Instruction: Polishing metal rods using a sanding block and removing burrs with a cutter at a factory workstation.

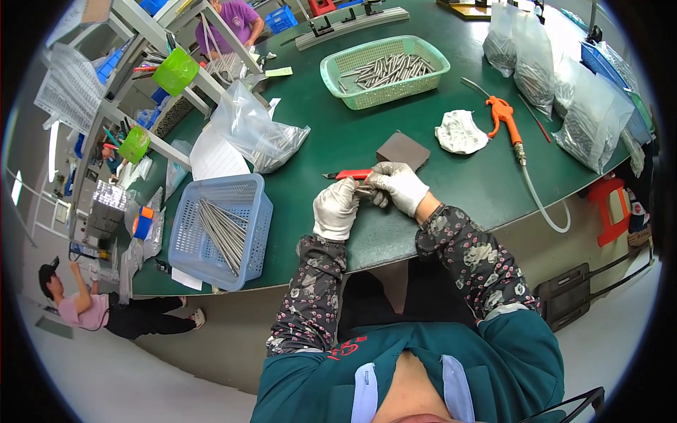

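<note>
My left hand (335,209), in a white glove, is closed with its fingertips on a small metal rod (363,189). My right hand (399,187), also gloved, meets it and grips the same metal piece; the fingers cover most of it. A red-handled knife (352,174) with a dark tip shows just beyond the fingertips, its right end behind my right hand. Whether it is held or lies on the table I cannot tell. A brown rectangular block (403,151) is right behind my right hand. To the left, a blue basket (261,229) holds long thin metal rods (223,236).
Ahead, a green basket (384,101) contains short metal rods. A crumpled white cloth (462,132) and an orange air gun (502,116) with hose lie to the right. Bags of metal parts (592,130) line the right edge; another bag (257,134) sits left. Two people are farther off.
</note>
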`<state>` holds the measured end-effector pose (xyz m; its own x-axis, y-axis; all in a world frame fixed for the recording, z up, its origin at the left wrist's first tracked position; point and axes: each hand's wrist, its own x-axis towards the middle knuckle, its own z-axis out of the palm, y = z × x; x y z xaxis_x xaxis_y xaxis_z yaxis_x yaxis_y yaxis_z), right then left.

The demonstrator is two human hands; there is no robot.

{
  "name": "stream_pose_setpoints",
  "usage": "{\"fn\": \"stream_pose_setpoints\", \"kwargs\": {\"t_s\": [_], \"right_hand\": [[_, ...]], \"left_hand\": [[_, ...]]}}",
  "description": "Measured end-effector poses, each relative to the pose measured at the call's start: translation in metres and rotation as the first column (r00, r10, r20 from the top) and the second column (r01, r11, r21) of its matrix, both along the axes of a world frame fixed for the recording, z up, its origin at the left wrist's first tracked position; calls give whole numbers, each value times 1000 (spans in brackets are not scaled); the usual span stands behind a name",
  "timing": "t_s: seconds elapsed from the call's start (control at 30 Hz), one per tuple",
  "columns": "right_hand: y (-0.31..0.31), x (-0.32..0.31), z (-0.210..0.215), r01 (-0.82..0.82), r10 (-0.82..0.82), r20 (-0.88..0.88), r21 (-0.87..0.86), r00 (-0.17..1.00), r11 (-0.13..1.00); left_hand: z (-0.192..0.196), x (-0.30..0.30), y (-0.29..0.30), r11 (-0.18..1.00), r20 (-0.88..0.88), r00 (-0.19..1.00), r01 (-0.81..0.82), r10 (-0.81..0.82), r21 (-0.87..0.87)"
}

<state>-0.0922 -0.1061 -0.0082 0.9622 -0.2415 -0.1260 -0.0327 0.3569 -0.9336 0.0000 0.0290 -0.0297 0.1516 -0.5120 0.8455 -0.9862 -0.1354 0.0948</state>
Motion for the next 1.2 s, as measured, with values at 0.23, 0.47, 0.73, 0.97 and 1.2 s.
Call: {"fn": "stream_pose_setpoints", "kwargs": {"t_s": [0.23, 0.47, 0.73, 0.97, 1.2], "right_hand": [[6, 1, -7, -47, 19, 113, 244, 993, 969], [11, 1, -6, -69, 40, 142, 199, 989, 978], [14, 1, -5, -56, 38, 120, 151, 992, 987], [19, 4, -5, -72, 55, 125, 141, 991, 987], [20, 4, -8, -62, 47, 115, 129, 992, 990]], "left_hand": [[-4, 2, 3, 999, -93, 996, -20, 16, -41], [0, -1, 3, 993, -230, 972, 28, -54, -116], [3, -3, 4, 991, -343, 932, 78, -112, -112], [-3, 3, 12, 997, -300, 951, 62, -71, -39], [-4, 2, 13, 997, -338, 938, 61, -74, -49]]}}
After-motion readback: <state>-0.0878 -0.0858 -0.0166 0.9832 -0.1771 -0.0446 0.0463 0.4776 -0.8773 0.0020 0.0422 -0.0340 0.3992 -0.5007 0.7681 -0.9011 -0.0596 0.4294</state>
